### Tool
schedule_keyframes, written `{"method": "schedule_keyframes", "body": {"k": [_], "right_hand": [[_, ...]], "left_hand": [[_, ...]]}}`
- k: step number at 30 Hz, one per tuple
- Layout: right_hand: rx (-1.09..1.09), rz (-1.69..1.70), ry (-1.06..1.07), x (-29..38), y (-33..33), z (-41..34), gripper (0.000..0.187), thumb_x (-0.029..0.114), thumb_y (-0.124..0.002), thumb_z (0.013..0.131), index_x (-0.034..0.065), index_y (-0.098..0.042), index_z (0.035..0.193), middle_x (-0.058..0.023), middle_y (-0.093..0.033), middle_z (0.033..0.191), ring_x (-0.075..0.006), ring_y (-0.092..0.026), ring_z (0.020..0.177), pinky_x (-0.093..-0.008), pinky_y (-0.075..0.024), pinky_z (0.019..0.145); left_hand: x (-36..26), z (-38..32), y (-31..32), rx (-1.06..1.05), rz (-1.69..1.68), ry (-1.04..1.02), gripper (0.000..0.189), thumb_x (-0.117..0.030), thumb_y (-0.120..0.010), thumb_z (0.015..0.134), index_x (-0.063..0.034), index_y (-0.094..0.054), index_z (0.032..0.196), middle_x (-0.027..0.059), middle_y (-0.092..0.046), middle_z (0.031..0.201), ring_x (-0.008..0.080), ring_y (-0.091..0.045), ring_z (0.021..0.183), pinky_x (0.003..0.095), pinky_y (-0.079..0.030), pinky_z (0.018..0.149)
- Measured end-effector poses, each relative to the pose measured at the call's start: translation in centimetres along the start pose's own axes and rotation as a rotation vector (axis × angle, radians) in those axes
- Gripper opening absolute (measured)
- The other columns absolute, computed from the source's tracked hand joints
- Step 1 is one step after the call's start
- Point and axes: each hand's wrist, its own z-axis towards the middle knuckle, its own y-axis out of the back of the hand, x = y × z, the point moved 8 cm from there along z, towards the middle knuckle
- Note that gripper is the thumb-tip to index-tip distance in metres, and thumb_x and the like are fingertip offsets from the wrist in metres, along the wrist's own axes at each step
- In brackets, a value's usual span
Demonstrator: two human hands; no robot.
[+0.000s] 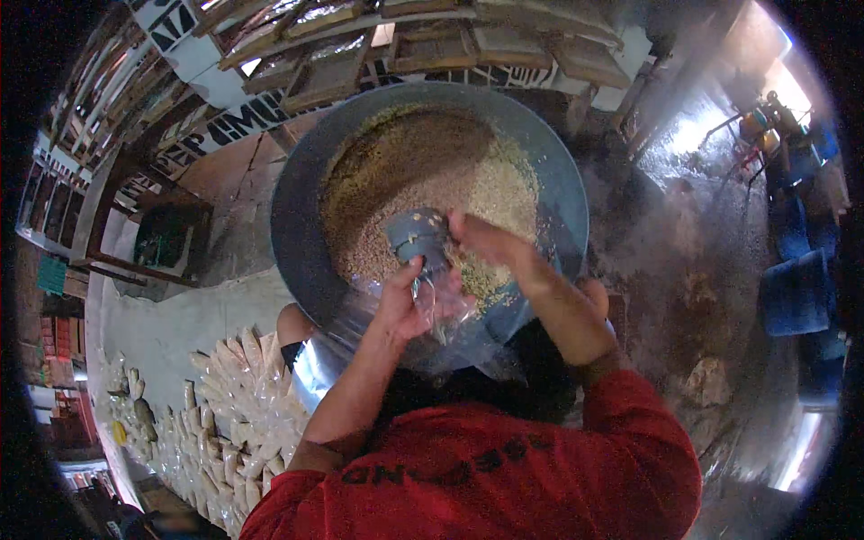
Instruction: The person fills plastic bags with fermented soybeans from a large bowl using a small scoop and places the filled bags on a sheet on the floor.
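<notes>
A large round basin [563, 175] stands before me, partly filled with pale beans or grains [378, 236] that look soaked or split. Over its near side, my left hand [405, 297] grips the neck of a grey plastic pipe reducer [413, 233], wide end up like a funnel. Some grains lie in its mouth. A clear plastic bag [439, 297] hangs around the lower end, in and below my left hand. My right hand [482, 236], blurred, is at the reducer's right rim; whether it touches or holds grains is hidden.
Filled clear bags [236, 418] lie piled on the floor at left. A wooden frame stand [101, 202] is at far left. Racks of wooden trays [432, 50] stand beyond the basin. Blue drums [796, 293] are at far right, with haze over the floor [648, 270].
</notes>
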Motion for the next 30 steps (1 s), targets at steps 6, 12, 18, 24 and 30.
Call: {"method": "schedule_keyframes", "body": {"k": [6, 12, 18, 24, 30], "right_hand": [[-0.906, 0.160, -0.376, -21.0, 19.2, -5.9, 0.072, 0.050, -0.068, 0.082, 0.0026, -0.050, 0.133, -0.0132, -0.058, 0.129, -0.0254, -0.055, 0.118, -0.0366, -0.0408, 0.104], [-1.002, 0.677, -0.655, -38.2, 9.5, -7.8, 0.067, 0.050, -0.060, 0.087, 0.0043, -0.050, 0.135, -0.0127, -0.057, 0.131, -0.0272, -0.054, 0.120, -0.0394, -0.0396, 0.105], [-0.901, 0.901, -0.731, -32.2, 4.9, -3.4, 0.063, 0.050, -0.053, 0.091, 0.0060, -0.050, 0.136, -0.0122, -0.056, 0.133, -0.0289, -0.054, 0.121, -0.0423, -0.0385, 0.107], [-0.447, 0.877, -0.468, -24.3, 1.4, 4.7, 0.048, 0.043, -0.053, 0.093, 0.0053, -0.061, 0.121, -0.0101, -0.066, 0.116, -0.0264, -0.063, 0.104, -0.0407, -0.0506, 0.093], [-0.550, 0.695, -0.445, -23.6, 4.8, 2.3, 0.053, 0.044, -0.053, 0.093, 0.0087, -0.052, 0.132, -0.0094, -0.057, 0.129, -0.0278, -0.056, 0.114, -0.0439, -0.0447, 0.097]], "left_hand": [[-3.6, -1.5, 2.8, -0.578, 0.885, -0.301, 0.050, -0.002, -0.074, 0.080, -0.0049, -0.052, 0.125, 0.0082, -0.064, 0.114, 0.0239, -0.061, 0.103, 0.0404, -0.047, 0.096], [-4.8, -1.9, 7.0, -0.491, 1.347, -0.353, 0.052, -0.010, -0.066, 0.088, -0.0032, -0.043, 0.134, 0.0105, -0.055, 0.132, 0.0256, -0.053, 0.121, 0.0408, -0.042, 0.105], [-2.6, 0.9, 16.7, -0.158, 0.277, -0.391, 0.042, -0.018, -0.058, 0.092, -0.0050, -0.049, 0.131, 0.0119, -0.053, 0.135, 0.0268, -0.050, 0.125, 0.0442, -0.038, 0.109], [-5.3, 2.6, 13.3, -0.452, 1.339, -0.470, 0.074, -0.034, -0.082, 0.070, -0.0034, -0.051, 0.130, 0.0103, -0.060, 0.128, 0.0267, -0.057, 0.119, 0.0362, -0.040, 0.104], [-8.7, 1.3, 9.9, -0.530, 1.393, -0.712, 0.063, -0.012, -0.078, 0.072, -0.0011, -0.052, 0.128, 0.0122, -0.061, 0.126, 0.0239, -0.057, 0.120, 0.0356, -0.042, 0.105]]}}
